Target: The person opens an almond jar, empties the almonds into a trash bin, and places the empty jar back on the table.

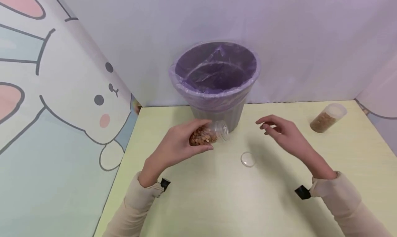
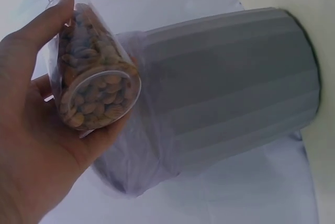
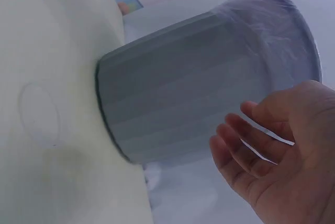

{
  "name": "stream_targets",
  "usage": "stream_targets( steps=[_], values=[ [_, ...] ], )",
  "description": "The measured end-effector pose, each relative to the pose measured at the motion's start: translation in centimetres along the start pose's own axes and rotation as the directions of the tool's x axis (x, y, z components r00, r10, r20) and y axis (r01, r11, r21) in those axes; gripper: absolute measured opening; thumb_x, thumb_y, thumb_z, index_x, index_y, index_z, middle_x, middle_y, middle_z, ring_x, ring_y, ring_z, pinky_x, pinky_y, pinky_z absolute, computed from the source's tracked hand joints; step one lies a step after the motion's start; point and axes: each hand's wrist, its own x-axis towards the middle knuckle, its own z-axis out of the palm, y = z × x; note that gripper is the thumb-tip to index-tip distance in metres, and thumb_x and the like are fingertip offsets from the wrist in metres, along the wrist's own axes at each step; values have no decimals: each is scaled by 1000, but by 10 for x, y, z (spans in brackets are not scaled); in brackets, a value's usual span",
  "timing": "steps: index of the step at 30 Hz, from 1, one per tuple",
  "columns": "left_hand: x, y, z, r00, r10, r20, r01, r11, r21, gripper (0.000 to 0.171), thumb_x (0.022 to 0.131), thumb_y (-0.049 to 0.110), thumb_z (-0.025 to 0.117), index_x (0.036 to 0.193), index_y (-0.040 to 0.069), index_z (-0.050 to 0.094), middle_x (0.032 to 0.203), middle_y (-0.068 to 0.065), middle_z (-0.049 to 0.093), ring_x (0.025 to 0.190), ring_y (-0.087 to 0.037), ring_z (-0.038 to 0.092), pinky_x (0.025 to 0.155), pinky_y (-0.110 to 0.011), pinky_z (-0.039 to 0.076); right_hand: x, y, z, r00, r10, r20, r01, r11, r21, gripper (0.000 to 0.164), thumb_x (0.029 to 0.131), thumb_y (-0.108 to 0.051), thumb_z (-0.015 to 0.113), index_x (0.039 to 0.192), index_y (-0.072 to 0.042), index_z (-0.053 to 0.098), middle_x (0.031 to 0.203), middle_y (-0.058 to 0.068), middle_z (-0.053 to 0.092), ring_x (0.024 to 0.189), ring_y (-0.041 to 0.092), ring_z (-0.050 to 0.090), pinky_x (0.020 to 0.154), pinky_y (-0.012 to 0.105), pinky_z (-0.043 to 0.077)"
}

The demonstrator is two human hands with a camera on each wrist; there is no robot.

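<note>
My left hand grips a clear jar of brown almond-like nuts, tilted on its side with its uncovered mouth toward the right in the head view. Fingers and thumb wrap the jar's sides, and its round base faces the left wrist camera. Just behind the jar stands a grey bin lined with a thin translucent bag. Out to the right, my right hand hovers above the table with loosely bent fingers and holds nothing. Below and left of that hand, a round clear lid lies on the table.
A second clear jar with brown contents and a pale top stands at the table's right rear. The pale yellow table meets a white wall behind. On the left rises a panel printed with a cartoon rabbit.
</note>
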Motion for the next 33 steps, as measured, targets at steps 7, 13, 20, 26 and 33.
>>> stream_targets(
  steps=[7, 13, 20, 26, 33],
  values=[
    [10, -1, -32, 1000, -6, 14, 6, 999, -34, 69, 85, 39, 87, 145, 20, 59, 134, 1, 70, 110, -12, 70, 89, -35, 57, 32, -29, -25, 997, 65, -36, -53, 964, 261, 24, 109, -12, 54, 123, 1, 69, 111, -11, 73, 92, 5, 71, 79, 23, 61],
    [23, 1, -55, 999, -11, 42, 15, 996, -91, 69, 84, 39, 88, 145, 22, 60, 137, 4, 67, 114, -10, 66, 92, -34, 56, 58, -46, -45, 997, 78, -20, -52, 811, 583, 25, 107, -12, 58, 123, 6, 65, 114, 3, 74, 92, 15, 72, 77, 26, 62],
    [40, 3, -78, 997, -39, 70, 45, 995, -90, 70, 84, 37, 89, 146, 19, 59, 138, 0, 67, 119, -15, 65, 95, -36, 54, 83, -59, -69, 984, 170, 48, -155, 702, 695, 27, 105, -17, 62, 128, -2, 62, 119, 6, 70, 95, 20, 71, 79, 29, 63],
    [55, 1, -95, 997, -40, 64, 45, 995, -87, 69, 85, 35, 88, 145, 17, 59, 137, -1, 68, 116, -14, 64, 94, -35, 52, 105, -61, -81, 942, 273, 195, -317, 530, 787, 22, 103, -12, 64, 124, -3, 64, 120, 6, 68, 101, 22, 74, 85, 33, 63],
    [72, -7, -110, 998, -46, 50, 49, 996, -73, 66, 85, 33, 89, 142, 15, 61, 132, -1, 69, 105, -14, 62, 88, -32, 49, 127, -59, -88, 854, 337, 395, -466, 160, 870, 31, 106, -4, 55, 137, -6, 50, 132, 10, 61, 114, 26, 67, 92, 37, 60]
  ],
)
